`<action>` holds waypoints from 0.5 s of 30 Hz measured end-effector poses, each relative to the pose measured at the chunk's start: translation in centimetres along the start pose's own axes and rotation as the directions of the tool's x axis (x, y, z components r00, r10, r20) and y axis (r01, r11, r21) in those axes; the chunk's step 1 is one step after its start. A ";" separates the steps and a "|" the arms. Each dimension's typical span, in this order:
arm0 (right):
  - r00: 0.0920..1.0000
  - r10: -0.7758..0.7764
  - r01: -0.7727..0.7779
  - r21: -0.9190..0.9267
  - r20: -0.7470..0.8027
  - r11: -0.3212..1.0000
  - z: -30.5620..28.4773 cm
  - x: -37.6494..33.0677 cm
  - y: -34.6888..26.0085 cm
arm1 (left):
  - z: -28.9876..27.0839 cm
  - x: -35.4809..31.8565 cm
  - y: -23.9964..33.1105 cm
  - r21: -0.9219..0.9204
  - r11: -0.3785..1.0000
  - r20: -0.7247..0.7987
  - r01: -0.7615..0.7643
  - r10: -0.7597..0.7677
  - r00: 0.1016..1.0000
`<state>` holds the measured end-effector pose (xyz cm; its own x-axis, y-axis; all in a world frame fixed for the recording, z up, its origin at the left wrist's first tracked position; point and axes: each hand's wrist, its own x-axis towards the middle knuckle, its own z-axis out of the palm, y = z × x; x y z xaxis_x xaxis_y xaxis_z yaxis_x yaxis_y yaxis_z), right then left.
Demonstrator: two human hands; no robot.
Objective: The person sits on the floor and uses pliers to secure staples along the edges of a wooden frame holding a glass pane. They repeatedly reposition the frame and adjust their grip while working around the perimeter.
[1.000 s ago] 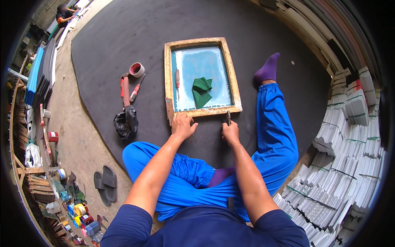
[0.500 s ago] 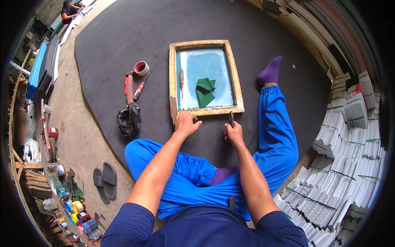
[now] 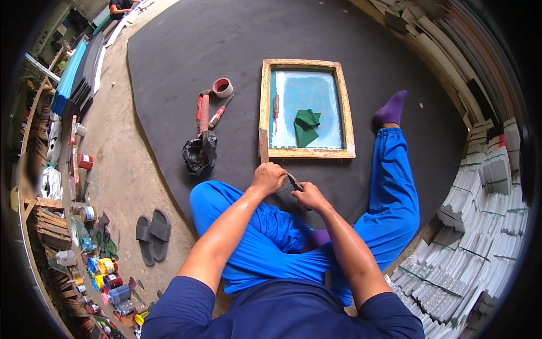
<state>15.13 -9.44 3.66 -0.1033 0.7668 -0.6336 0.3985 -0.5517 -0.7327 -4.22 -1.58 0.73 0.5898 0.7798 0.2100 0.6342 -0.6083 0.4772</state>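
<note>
My left hand (image 3: 268, 178) is closed just below the lower left corner of a wooden frame (image 3: 307, 153) with a stretched blue and white mesh. Whatever it pinches is too small to make out. A flat brown strip (image 3: 263, 146) lies over that corner, its lower end at my left knuckles. My right hand (image 3: 310, 198) grips a dark tool like pliers (image 3: 293, 182), its tip pointing at my left fingertips. Thin greyish bits (image 3: 285, 184) lie on the mat between my hands. Upon the mesh rest a folded green cloth (image 3: 306, 129) and a slim screwdriver-like tool (image 3: 276, 106).
Left of the frame lie a tape roll (image 3: 222, 87), a red-handled screwdriver (image 3: 217, 116), a red-handled tool (image 3: 203, 113) and a black plastic bag (image 3: 199, 153). Sandals (image 3: 153, 236) stand off the dark mat (image 3: 186, 42). Bundled white strips (image 3: 451, 254) are stacked at right. Another person (image 3: 119, 8) sits far left.
The whole view has shifted. My right hand has moved left and nearer, bringing the dark tool to my left fingers. My left hand has drawn back from the frame's lower edge.
</note>
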 end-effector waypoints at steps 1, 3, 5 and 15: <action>1.000 -0.009 0.008 0.010 0.021 1.000 0.0 0.3 0.3 | 0.1 -0.1 -0.2 0.015 1.000 0.019 -0.008 0.008 1.000; 0.989 0.005 -0.023 0.124 0.146 0.992 0.1 1.1 1.1 | 0.1 -0.4 -0.3 0.038 0.999 0.046 -0.009 0.007 0.999; 0.964 0.022 -0.084 0.225 0.263 0.971 -0.2 1.5 2.1 | 0.4 -0.5 0.0 0.001 0.996 0.061 0.088 -0.087 0.994; 0.954 0.227 -0.158 0.315 -0.196 0.936 -7.5 1.0 4.8 | -1.6 0.3 1.9 0.302 0.923 0.434 0.238 -0.355 0.828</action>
<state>23.75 -8.85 1.38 0.1704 0.6707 -0.7219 0.1025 -0.7407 -0.6639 -3.64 -2.20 3.05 0.4801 0.7974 -0.3655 0.8766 -0.4210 0.2330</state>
